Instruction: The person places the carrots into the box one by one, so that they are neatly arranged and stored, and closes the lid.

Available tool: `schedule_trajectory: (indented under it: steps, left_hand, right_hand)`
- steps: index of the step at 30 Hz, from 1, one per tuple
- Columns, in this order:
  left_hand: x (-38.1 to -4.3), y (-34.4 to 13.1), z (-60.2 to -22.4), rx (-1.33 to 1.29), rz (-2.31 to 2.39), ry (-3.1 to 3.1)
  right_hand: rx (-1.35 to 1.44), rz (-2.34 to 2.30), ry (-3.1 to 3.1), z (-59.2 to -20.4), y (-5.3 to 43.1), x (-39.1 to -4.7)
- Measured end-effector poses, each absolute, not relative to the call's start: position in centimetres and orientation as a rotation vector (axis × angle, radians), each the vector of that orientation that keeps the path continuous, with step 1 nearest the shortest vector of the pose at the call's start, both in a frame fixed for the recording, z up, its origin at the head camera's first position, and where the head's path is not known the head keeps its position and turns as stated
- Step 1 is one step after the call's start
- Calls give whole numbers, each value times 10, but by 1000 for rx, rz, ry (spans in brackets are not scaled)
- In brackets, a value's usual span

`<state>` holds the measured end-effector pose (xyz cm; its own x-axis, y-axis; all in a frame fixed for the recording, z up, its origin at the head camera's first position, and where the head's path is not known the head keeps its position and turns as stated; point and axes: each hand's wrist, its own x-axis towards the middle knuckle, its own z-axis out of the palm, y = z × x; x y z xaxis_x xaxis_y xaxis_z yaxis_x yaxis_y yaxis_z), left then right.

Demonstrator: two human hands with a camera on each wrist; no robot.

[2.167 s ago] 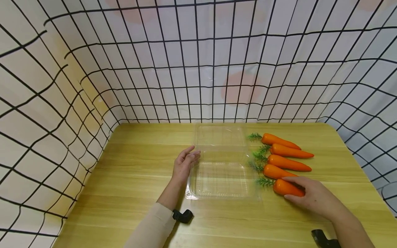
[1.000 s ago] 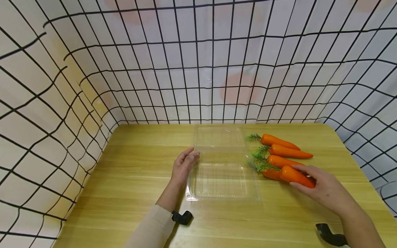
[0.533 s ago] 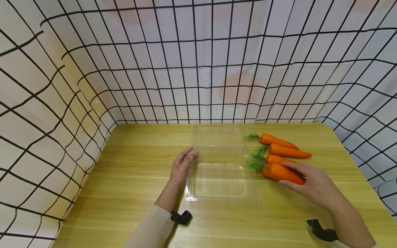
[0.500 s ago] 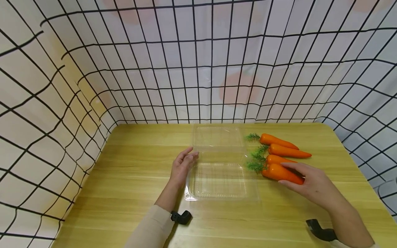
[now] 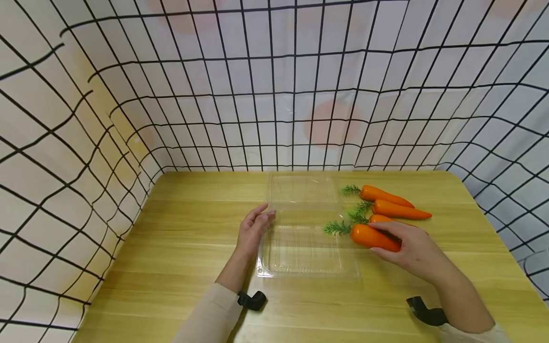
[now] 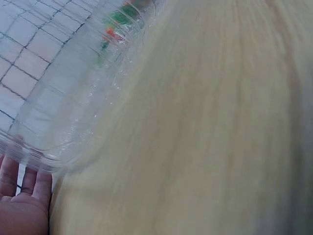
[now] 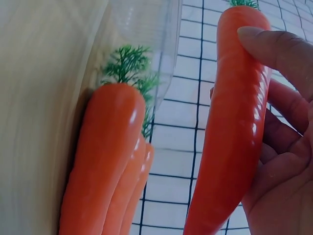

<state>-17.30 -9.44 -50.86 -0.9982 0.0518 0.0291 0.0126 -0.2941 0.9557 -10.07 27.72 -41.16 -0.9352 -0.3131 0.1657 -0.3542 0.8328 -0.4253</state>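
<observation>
My right hand [image 5: 409,247] grips an orange carrot [image 5: 372,237] between thumb and fingers. Its green top [image 5: 336,228] hangs over the right side of the clear plastic container [image 5: 305,250]. In the right wrist view, the held carrot [image 7: 234,122] appears apart from other carrots [image 7: 105,156] lying on the table. Relaxed fingers of my left hand [image 5: 253,231] rest at the container's left edge. The left wrist view has those fingertips [image 6: 29,183] against the clear wall, with part of the hand out of frame.
Three other carrots show in the head view, a far one [image 5: 386,196], a middle one [image 5: 402,209] and one partly behind the held carrot. The container's clear lid [image 5: 304,190] lies opened toward the back. Grid-patterned cloth [image 5: 283,105] stands around the wooden table [image 5: 193,247].
My right hand has lifted the nearest carrot, carried it back over its neighbour and then leftward to the container's right edge. The left hand has stayed put.
</observation>
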Motion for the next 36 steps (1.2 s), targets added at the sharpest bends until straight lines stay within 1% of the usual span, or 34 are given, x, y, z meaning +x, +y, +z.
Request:
schedule_trajectory:
  steps: [6,15,29,36]
  left_hand:
    - [-174,-93,-510,55,2509,1869]
    - [-176,-88,-507,9,2538,1855]
    - [-179,-90,-507,-7,2516,1850]
    - [-183,-91,-508,10,2505,1842]
  right_hand:
    - [582,743,-2921,-410,265,-103]
    - [567,809,-2941,-411,251,-105]
    - [660,958,-2928,-420,231,-110]
    - [696,940,-2882,-426,223,-113]
